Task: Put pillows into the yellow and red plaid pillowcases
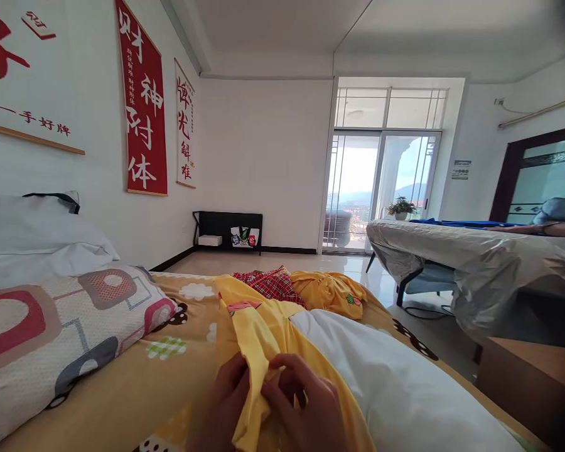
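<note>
Yellow cloth [282, 326] lies bunched over one end of a plump white pillow-like piece [395, 370] on the bed. A raised strip of its edge runs up between my two hands. My left hand [228, 395] is closed on the left side of that strip, its fingers partly hidden behind the cloth. From the right, my right hand [306, 398] pinches the same edge between thumb and fingers. Whether a small fastener sits in that pinch cannot be made out. Past the cloth lie a red checked cloth [268, 285] and another yellow bundle [332, 292].
A patterned pillow [75, 333] rests at the left of the brown bedsheet [169, 383]. On the right stand a plastic-covered table [419, 242], a chair [428, 279] and a cardboard box [532, 383]. Another person's arm [527, 230] reaches onto the table. A black rack [226, 223] stands by the wall.
</note>
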`<state>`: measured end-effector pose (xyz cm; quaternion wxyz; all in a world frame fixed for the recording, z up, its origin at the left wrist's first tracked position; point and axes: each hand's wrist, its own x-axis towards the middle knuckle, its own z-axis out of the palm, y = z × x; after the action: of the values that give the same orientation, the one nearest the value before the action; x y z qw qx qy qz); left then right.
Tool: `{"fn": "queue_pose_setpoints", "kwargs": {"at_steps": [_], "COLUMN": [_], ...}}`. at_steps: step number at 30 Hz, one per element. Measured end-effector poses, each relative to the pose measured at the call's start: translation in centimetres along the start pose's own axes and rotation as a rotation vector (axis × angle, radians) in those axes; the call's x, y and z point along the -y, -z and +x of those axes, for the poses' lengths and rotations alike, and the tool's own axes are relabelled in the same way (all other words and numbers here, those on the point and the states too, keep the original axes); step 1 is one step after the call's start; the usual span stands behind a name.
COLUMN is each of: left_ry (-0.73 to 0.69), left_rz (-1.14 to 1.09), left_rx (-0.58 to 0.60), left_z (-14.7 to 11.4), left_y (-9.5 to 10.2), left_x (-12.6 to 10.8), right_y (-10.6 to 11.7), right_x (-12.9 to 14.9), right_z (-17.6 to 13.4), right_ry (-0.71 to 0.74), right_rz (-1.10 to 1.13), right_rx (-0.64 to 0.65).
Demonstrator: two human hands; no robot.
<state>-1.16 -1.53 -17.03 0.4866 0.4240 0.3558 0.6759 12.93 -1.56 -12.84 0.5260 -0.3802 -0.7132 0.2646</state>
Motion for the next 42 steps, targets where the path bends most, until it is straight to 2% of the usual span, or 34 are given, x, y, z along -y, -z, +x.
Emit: {"fn": "queue_pose_setpoints", "kwargs": {"at_steps": [3, 5, 7, 9, 11, 14, 18, 21, 24, 27, 30, 36, 40, 42], "left_ry": [0.02, 0.02, -0.011, -0.04, -0.015, 0.073, 0.094, 0.074, -0.025, -0.099, -0.099, -0.078, -0.066, -0.054], "left_rz": [0.041, 0.055, 0.076, 0.08, 0.028, -0.097, -0.138, -0.048, 0.099, 0.178, 0.174, 0.123, 0.246, 0.331], "left_rx": [-0.046, 0.019, 0.123, 0.183, 0.142, 0.087, 0.174, 0.139, 0.074, 0.109, 0.146, 0.102, 0.104, 0.144], "left_z": [-0.5, -0.4, -0.1, 0.2, 0.5, 0.8, 0.8, 0.6, 0.4, 0.3, 0.3, 0.6, 0.6, 0.5], "left_y": [-0.4, -0.6, -0.8, -0.8, -0.8, -0.9, -1.4, -1.4, -1.2, -1.1, -1.5, -1.8, -0.4, 0.7], "left_x": [-1.2, -1.9, -2.3, -2.3, -2.0, -1.5, -1.5, -1.5, -1.3, -1.3, -1.7, -2.4, -3.6, -4.5], "right_y": [1.0, 1.2, 1.1, 0.6, 0.3, 0.3, 1.2, 1.7, 1.7, 1.4, 1.3, 1.4, 1.2, 0.8], "right_x": [-0.3, -0.6, -0.6, -0.5, -0.2, 0.1, 0.0, 0.1, 0.5, 0.7, 0.7, -0.3, -1.7, -2.2], "right_z": [-0.2, -0.3, -0.4, -0.4, -0.3, 0.2, 1.0, 1.0, 0.6, 0.3, 0.2, 1.3, 1.9, 2.0], "right_ry": [-0.007, -0.001, 0.025, 0.072, 0.078, -0.033, -0.168, -0.208, -0.208, -0.187, -0.185, -0.147, -0.187, -0.222], "right_rz": [-0.079, -0.116, -0.141, -0.15, -0.12, -0.021, 0.099, 0.16, 0.116, 0.064, 0.094, 0.353, 0.513, 0.606], "right_rx": [0.112, 0.227, 0.266, 0.246, 0.236, 0.242, 0.234, 0.276, 0.246, 0.228, 0.242, 0.233, 0.197, 0.177]}}
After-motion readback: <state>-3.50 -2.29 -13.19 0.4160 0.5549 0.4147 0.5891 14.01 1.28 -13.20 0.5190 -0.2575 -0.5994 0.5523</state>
